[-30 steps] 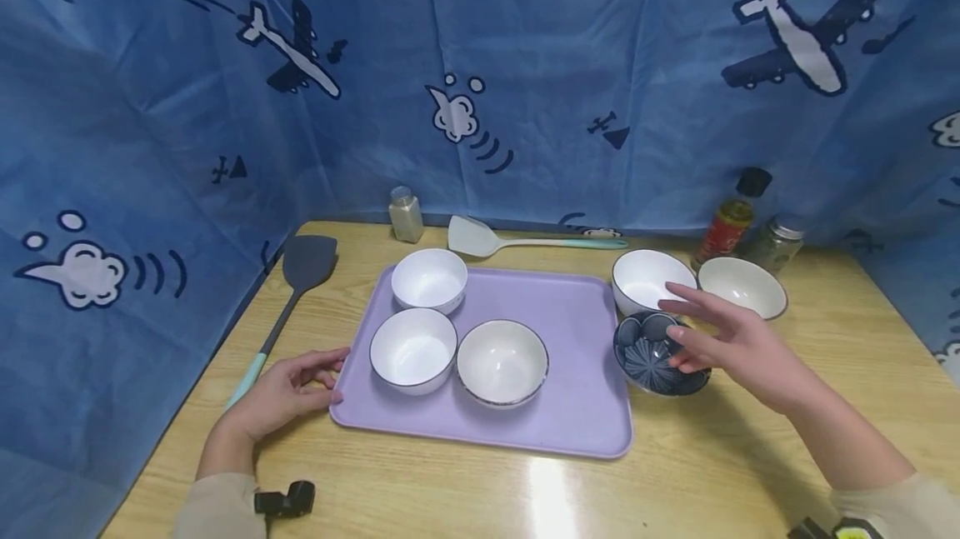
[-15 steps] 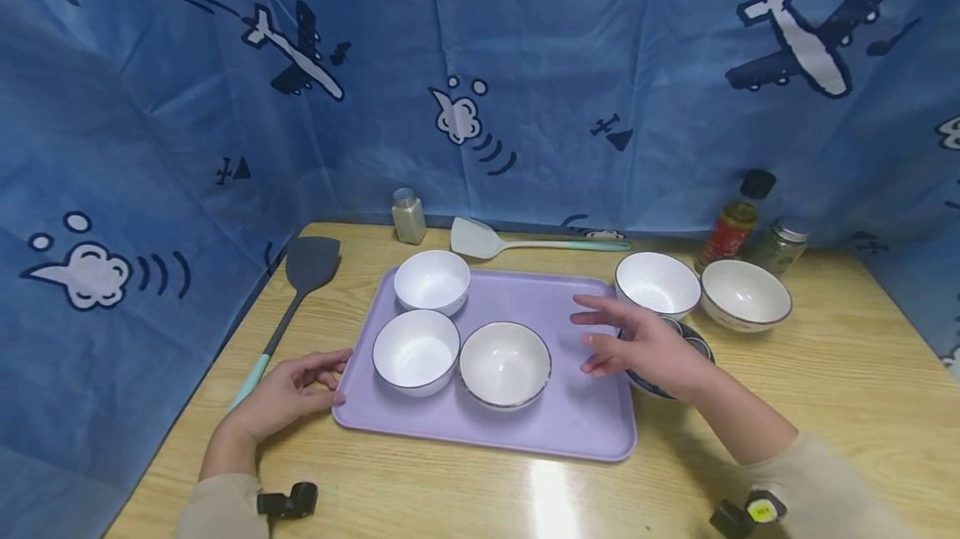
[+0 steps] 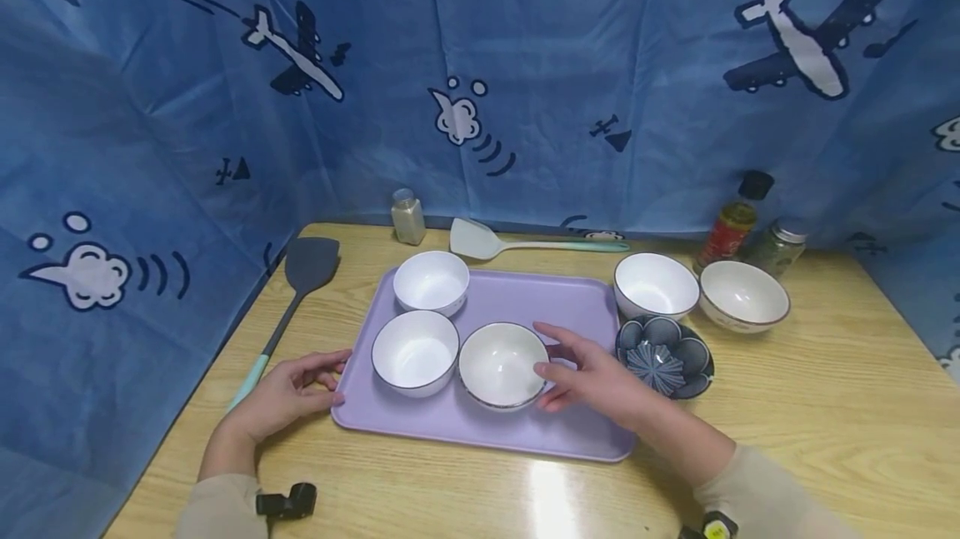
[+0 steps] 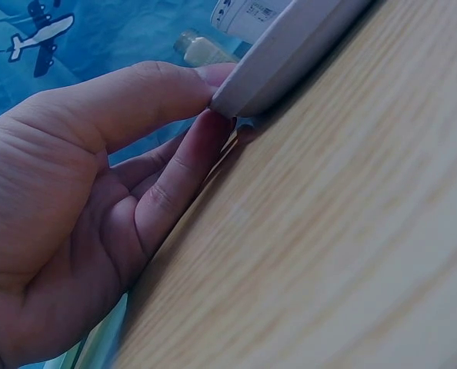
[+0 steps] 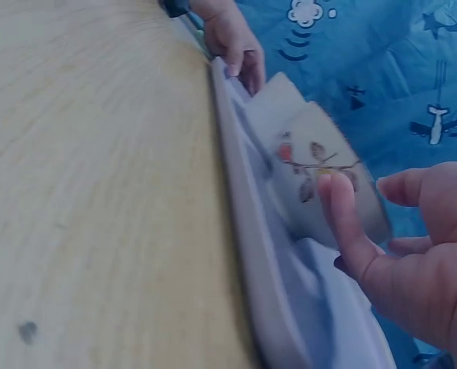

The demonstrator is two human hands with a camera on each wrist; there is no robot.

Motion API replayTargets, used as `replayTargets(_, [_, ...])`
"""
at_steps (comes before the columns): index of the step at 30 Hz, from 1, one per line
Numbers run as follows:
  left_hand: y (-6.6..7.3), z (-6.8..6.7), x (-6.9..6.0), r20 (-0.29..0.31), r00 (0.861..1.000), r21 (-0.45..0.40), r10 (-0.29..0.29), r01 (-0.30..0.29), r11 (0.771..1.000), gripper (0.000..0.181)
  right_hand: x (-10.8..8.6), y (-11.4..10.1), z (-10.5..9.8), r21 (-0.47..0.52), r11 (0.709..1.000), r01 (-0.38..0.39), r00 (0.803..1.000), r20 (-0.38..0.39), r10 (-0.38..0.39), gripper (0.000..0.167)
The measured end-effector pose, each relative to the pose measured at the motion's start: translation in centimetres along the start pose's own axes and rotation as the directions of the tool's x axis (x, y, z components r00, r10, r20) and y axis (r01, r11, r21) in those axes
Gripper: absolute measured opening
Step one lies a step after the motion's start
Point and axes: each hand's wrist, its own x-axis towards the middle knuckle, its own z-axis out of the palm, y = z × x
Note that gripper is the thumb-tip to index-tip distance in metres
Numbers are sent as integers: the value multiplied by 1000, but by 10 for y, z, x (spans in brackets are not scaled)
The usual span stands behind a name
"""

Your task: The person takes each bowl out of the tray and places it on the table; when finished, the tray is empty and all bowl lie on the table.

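My left hand (image 3: 281, 393) pinches the left edge of the lilac tray (image 3: 540, 297); in the left wrist view, the thumb lies on top and a finger below the rim. My right hand (image 3: 600, 385) is spread at the right side of a cream bowl (image 3: 501, 364) on the tray. Its fingers look loose near the rim, and contact is hard to judge. In the right wrist view, this bowl (image 5: 309, 157) shows a branch pattern with leaves. Two white bowls, a front one (image 3: 415, 351) and a back one (image 3: 431, 282), stand on the tray's left part.
Right of the tray stand a dark blue patterned bowl (image 3: 667, 360), a white bowl (image 3: 656, 285) and another cream bowl (image 3: 745, 296). Behind are an oil bottle (image 3: 727, 227), a lidded jar (image 3: 777, 247), a shaker (image 3: 407, 218) and a pale spatula (image 3: 476, 239). A dark spatula (image 3: 309, 266) lies left.
My right hand has moved left from above the dark blue bowl, across the tray's right part, to the cream bowl. The left hand stays at the tray's edge.
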Motion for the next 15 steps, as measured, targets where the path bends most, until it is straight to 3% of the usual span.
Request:
replayTargets(9, [0,-1,-1,1,1000,2,-2,2,1000,69,7,12,5,111,994,-2,1000,19,0,73])
replayTargets(15, [2,-1,-2,6,1000,-20,12,-12,1000,69,6,9,6,107,994,1,1000,27,-4,73])
